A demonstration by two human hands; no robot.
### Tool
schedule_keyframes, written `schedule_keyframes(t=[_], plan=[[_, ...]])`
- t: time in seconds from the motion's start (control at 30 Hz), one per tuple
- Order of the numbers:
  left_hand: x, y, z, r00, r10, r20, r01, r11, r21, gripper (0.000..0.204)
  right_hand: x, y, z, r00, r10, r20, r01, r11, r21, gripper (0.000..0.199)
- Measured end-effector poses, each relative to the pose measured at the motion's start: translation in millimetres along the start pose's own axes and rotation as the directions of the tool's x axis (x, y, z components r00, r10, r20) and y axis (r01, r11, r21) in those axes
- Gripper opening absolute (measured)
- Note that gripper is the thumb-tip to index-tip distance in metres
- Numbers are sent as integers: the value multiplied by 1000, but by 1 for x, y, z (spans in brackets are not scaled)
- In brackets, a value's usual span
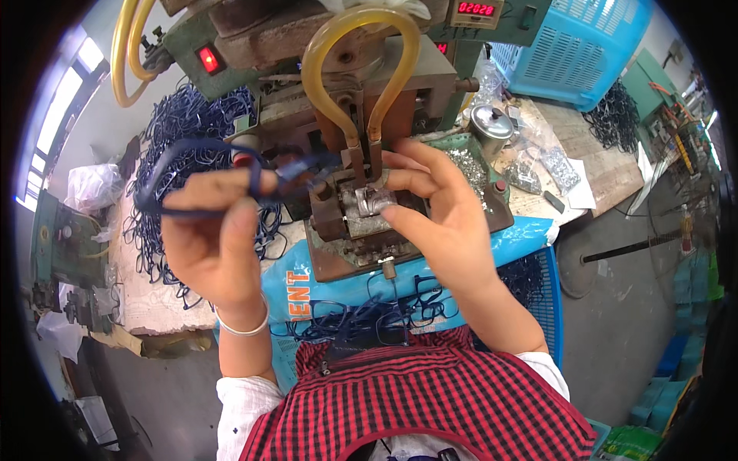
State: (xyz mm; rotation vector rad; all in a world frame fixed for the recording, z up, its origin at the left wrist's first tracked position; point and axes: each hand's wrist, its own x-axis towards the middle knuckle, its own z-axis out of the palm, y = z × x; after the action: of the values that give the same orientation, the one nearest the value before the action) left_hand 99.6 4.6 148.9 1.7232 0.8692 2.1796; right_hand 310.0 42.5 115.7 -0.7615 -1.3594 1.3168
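At frame centre, the right hand (442, 203) pinches at the metal die (367, 206). Left of it, the left hand (211, 230) grips a blue cord (165, 170), its end pointing rightward toward the die.

head-worn fisheye, looking steeply down, close over hands at the machine (369, 154)

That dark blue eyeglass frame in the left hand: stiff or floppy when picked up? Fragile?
The blue eyeglass frame probably holds its shape: it spans out past the left hand without drooping. Likely light, since a fingertip pinch carries it. Its thin rims suggest it may flex or snap if squeezed.
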Motion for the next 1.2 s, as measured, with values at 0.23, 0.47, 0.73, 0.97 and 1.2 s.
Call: schedule_keyframes(t=[0.23,0.47,0.73,0.97,1.2], plan=[[-36,-4,11,664,247,706,-533,819,214,19,10,72,-100,957,-277,-82,-8,258,-966,25],[-44,-19,23,586,299,753,-604,781,160,17,5,94,-116,940,-334,-75,6,236,-972,19],[-86,-7,19,799,127,588,-395,848,354,31,60,4,-45,967,207,150,-145,927,-346,23],[-110,-2,-106,985,-66,156,-85,604,792,40,75,-10,-31,926,337,168,-231,860,-455,20],[-63,-14,-153,955,-285,-81,206,442,873,20,59,23,-36,976,-158,153,218,603,-768,25]])
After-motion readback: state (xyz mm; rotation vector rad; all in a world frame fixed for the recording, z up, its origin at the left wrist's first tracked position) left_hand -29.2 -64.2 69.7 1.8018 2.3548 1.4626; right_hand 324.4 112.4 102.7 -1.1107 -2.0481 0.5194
